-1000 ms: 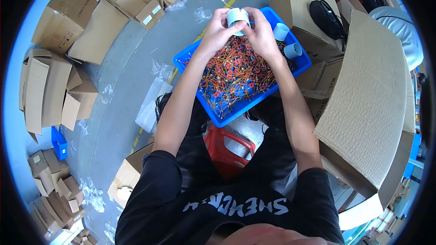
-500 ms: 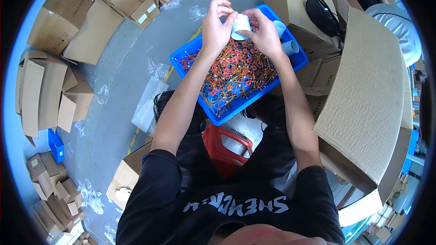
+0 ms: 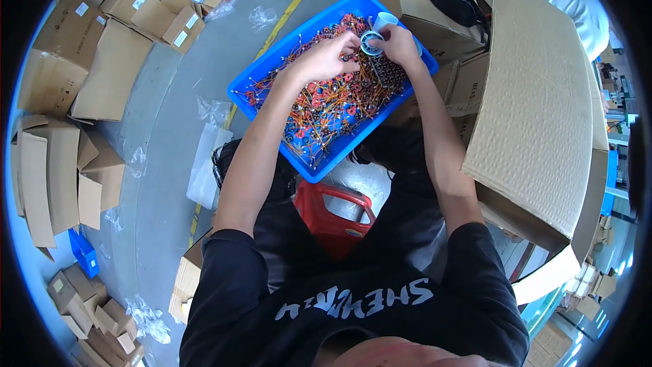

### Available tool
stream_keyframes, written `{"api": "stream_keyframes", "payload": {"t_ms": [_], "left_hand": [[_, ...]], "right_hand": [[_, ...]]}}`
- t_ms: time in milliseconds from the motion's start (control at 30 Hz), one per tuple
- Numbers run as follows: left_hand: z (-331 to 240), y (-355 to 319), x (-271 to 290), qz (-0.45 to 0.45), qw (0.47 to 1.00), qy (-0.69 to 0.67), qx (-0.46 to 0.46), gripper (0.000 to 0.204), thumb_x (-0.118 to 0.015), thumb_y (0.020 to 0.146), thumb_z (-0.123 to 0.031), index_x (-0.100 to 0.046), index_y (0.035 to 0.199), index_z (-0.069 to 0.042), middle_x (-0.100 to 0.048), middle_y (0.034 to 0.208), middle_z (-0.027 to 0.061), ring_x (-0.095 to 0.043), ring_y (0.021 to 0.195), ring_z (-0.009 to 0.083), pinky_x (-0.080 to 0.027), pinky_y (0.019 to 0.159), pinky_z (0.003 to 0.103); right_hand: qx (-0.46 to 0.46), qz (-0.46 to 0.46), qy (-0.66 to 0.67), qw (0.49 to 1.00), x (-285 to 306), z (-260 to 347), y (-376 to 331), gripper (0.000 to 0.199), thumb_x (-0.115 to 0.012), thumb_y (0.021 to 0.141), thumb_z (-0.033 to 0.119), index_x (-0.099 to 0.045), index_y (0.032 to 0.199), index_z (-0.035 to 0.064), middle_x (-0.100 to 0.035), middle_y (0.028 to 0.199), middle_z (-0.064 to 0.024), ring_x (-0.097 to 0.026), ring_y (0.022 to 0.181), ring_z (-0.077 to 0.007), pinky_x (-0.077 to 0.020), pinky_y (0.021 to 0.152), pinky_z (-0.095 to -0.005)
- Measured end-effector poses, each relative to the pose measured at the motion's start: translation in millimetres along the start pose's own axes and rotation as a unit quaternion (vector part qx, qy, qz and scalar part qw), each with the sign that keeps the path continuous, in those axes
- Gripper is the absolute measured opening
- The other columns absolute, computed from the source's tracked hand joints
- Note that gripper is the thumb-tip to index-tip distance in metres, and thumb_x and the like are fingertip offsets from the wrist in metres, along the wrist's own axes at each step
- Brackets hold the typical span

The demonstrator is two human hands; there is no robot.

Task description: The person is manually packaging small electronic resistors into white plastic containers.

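A blue plastic bin point(image 3: 268, 68) holds a heap of small parts with orange wires point(image 3: 322, 112), mixed with red and dark pieces. My right hand point(image 3: 399, 46) pinches a pale round cup point(image 3: 371, 42) by its side, its ringed end facing up toward me. Beside it a second pale blue cup point(image 3: 385, 22) rests at the bin's far right. Over the wired parts hovers my left hand point(image 3: 326, 60), thumb and fingers spread apart, with nothing visible held in them. A cluster of dark round pieces point(image 3: 386, 71) lies just below the right hand.
A large open carton point(image 3: 536, 109) rises at my right, with a black case point(image 3: 451, 0) on another box behind it. Between my legs is a red plastic stool point(image 3: 316, 214). Cardboard boxes point(image 3: 54, 177) and clear plastic scraps point(image 3: 146, 319) cover the left side.
My left hand has come off the cup and moved down over the wired parts. My right hand has lowered the cup toward the bin and turned its ringed end up.
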State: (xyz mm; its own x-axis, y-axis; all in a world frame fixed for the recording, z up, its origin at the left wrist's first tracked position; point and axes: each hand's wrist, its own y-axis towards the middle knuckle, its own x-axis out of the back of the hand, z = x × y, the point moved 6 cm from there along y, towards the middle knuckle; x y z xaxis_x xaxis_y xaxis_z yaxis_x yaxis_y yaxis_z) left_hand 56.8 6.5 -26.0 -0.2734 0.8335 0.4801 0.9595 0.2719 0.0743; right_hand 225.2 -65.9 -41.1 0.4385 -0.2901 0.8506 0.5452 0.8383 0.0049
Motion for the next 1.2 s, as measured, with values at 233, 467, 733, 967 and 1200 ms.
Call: {"api": "stream_keyframes", "payload": {"t_ms": [233, 467, 733, 967, 1200], "left_hand": [[17.2, -1.5, -4.6, 0.121, 0.986, 0.091, 0.064, 0.038, -0.064, 0.086, -0.025, -0.054, 0.112, 0.0, -0.065, 0.106, 0.0152, -0.063, 0.101, 0.0257, -0.049, 0.086, 0.035], [68.5, -1.1, -8.8, 0.138, 0.955, 0.252, 0.072, 0.045, -0.062, 0.084, -0.04, -0.059, 0.103, 0.001, -0.066, 0.099, 0.0191, -0.064, 0.094, 0.0304, -0.05, 0.081, 0.04], [90.8, -1.8, -40.9, 0.176, 0.937, 0.298, 0.045, 0.026, -0.069, 0.075, -0.029, -0.059, 0.083, -0.006, -0.064, 0.078, 0.014, -0.061, 0.073, 0.026, -0.047, 0.065, 0.042], [94.3, -27.4, -39.7, 0.16, 0.941, 0.29, 0.072, 0.024, -0.073, 0.074, -0.018, -0.054, 0.079, -0.005, -0.056, 0.067, 0.0083, -0.056, 0.064, 0.0218, -0.044, 0.06, 0.037], [81.4, -23.7, -39.6, 0.18, 0.942, 0.272, 0.082, 0.02, -0.071, 0.077, -0.015, -0.055, 0.079, -0.004, -0.059, 0.071, 0.0115, -0.057, 0.066, 0.0266, -0.044, 0.06, 0.039]], "right_hand": [[-0.019, -0.174, -0.165, 0.971, 12.0, -6.1, -21.0, 0.032, -0.071, 0.078, 0.027, -0.064, 0.093, 0.0, -0.065, 0.085, -0.0202, -0.063, 0.078, -0.0356, -0.05, 0.072, -0.042], [0.109, -0.316, 0.143, 0.932, 63.3, 77.6, -128.8, 0.007, -0.058, 0.086, 0.007, -0.059, 0.086, 0.0004, -0.059, 0.074, -0.011, -0.059, 0.069, -0.0202, -0.0475, 0.064, -0.0327], [0.061, 0.144, 0.495, 0.855, 45.1, 179.2, -392.3, 0.011, -0.058, 0.089, 0.01, -0.055, 0.091, 0.0, -0.06, 0.086, -0.0114, -0.06, 0.078, -0.022, -0.0482, 0.068, -0.0333], [0.152, 0.09, 0.288, 0.941, 306.1, 126.3, -471.4, 0.026, -0.061, 0.09, 0.02, -0.062, 0.105, -0.0014, -0.063, 0.088, -0.0112, -0.062, 0.071, -0.018, -0.0503, 0.064, -0.0288], [-0.311, 0.069, -0.363, 0.876, 427.1, -179.0, -399.2, 0.037, -0.067, 0.084, 0.021, -0.056, 0.117, 0.0083, -0.064, 0.105, -0.015, -0.063, 0.093, -0.0302, -0.0513, 0.079, -0.0393]]}}
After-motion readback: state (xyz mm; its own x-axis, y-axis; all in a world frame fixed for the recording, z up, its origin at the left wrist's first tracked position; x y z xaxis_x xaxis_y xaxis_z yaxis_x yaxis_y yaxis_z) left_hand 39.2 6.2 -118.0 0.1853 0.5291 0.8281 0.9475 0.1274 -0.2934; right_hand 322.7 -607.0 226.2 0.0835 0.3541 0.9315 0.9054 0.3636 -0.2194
